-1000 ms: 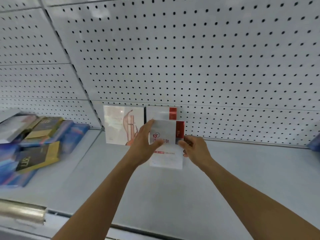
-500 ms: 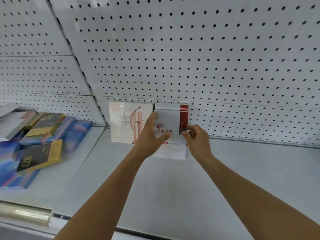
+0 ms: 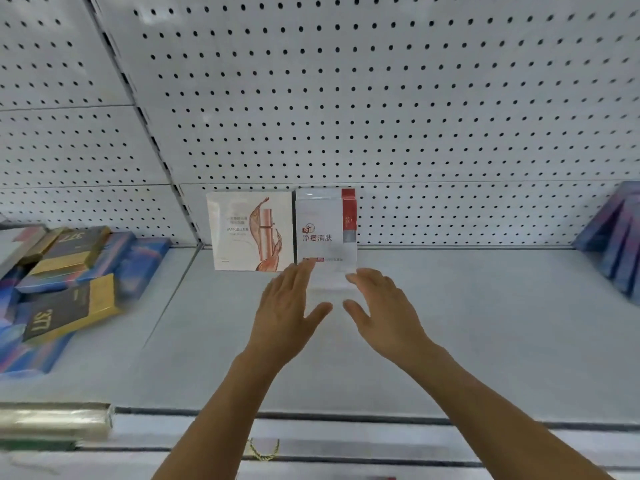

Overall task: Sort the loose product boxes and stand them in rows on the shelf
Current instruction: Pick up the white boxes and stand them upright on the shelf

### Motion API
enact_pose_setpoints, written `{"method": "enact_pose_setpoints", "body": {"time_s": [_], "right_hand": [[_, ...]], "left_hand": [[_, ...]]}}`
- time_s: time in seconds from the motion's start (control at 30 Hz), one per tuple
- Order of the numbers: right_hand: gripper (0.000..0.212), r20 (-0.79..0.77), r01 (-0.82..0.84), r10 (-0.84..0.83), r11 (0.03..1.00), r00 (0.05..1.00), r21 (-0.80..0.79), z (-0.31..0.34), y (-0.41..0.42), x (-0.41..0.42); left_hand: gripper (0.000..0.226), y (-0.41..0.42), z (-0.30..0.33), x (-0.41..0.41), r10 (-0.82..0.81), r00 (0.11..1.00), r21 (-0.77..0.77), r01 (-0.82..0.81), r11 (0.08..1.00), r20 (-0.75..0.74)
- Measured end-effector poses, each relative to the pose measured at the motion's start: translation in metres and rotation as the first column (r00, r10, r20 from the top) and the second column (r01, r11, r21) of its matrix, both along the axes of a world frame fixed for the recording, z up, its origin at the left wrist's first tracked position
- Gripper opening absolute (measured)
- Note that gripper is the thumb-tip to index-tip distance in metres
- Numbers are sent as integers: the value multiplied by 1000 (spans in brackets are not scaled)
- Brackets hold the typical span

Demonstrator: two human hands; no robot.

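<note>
Hands spread, fingers straight, holding nothing: left hand (image 3: 289, 306), right hand (image 3: 381, 306), just before white box (image 3: 325, 244) upright on shelf (image 3: 467, 323), second behind. Pink box (image 3: 249, 232) touching its left. Loose pile (image 3: 65, 271) far left, blue boxes (image 3: 620, 237) far right, pegboard (image 3: 381, 98) behind.

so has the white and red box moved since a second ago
Yes. The white and red box went back toward the pegboard, now standing beside the pink box; both hands have let go.

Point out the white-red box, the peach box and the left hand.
white-red box (image 3: 325, 237): head view, front face.
peach box (image 3: 247, 232): head view, front face.
left hand (image 3: 289, 306): head view, back of hand.
</note>
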State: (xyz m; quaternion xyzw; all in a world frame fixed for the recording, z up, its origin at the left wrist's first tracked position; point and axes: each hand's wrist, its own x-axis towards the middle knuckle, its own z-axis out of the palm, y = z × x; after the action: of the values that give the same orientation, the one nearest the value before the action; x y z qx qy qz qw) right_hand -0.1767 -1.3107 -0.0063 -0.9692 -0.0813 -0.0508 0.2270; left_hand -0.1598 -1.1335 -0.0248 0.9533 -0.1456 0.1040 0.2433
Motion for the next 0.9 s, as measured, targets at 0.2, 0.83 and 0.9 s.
{"method": "enact_pose_setpoints", "body": {"time_s": [0.2,0.83,0.9], "right_hand": [[33,174,-49,30,993,984,107,-16,45,-80],[44,161,-277,242,926,957,258,2,300,-134],[36,155,-282,247,921,957,271,1,339,-116]], "left_hand": [[70,50,7,-86,81,997,-22,-81,996,17],[51,313,17,-193,334,939,-145,-343,928,-84],[50,355,18,-179,344,935,-143,-353,925,-84]]}}
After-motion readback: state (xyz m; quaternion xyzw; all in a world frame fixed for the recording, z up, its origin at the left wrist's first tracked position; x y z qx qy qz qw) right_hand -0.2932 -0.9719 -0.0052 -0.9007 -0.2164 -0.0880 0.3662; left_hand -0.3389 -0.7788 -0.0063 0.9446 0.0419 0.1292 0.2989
